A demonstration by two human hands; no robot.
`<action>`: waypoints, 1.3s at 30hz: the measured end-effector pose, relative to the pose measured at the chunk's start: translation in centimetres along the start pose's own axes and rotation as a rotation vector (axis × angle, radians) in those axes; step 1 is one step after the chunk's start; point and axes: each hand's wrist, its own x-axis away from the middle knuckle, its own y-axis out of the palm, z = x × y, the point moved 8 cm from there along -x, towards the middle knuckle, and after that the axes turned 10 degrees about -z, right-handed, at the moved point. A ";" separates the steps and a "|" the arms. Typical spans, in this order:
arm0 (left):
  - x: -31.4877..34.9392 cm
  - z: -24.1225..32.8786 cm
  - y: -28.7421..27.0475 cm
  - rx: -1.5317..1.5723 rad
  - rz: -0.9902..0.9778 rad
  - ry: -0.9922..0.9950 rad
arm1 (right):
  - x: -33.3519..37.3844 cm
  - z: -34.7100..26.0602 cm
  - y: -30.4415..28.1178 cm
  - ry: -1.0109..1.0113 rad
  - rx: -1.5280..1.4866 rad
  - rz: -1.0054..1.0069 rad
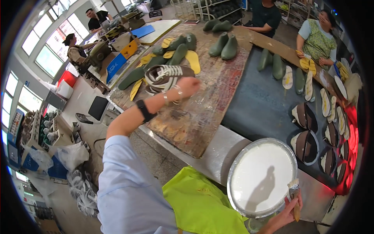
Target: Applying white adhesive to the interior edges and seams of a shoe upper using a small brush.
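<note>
My left hand [189, 86], with a dark watch and bracelets on the wrist, is closed just right of a brown lace-up shoe [169, 76] with cream stripes and laces. Its fingers curl out of sight, and I cannot make out whether anything is in them. At the lower right, my right hand [287, 215] grips a paintbrush [294, 193] by its wooden handle, bristles up. The brush is beside the rim of a round metal basin [229, 183] that holds white liquid. Green shoe lasts [179, 54] and yellow insoles [193, 61] lie beyond the shoe.
The stained wooden board [202, 121] adjoins a dark conveyor belt [253, 101] carrying brown shoe uppers [305, 146], pale insoles [287, 78] and green lasts [278, 66]. Red light glows at its right end [350, 156]. One co-worker [317, 41] holds yellow insoles; another person [266, 17] sits across.
</note>
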 end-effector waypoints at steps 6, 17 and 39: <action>7.5 -11.9 -8.5 -0.787 -0.121 -0.294 | 1.0 -2.6 3.3 -0.014 -0.023 -0.075; 7.5 -12.4 -11.5 -0.859 -0.190 -0.092 | 1.7 -5.6 5.1 -0.066 0.015 -0.150; 7.4 -14.4 0.0 -0.706 -0.448 0.008 | 1.9 -8.0 13.8 -0.097 -0.155 -0.407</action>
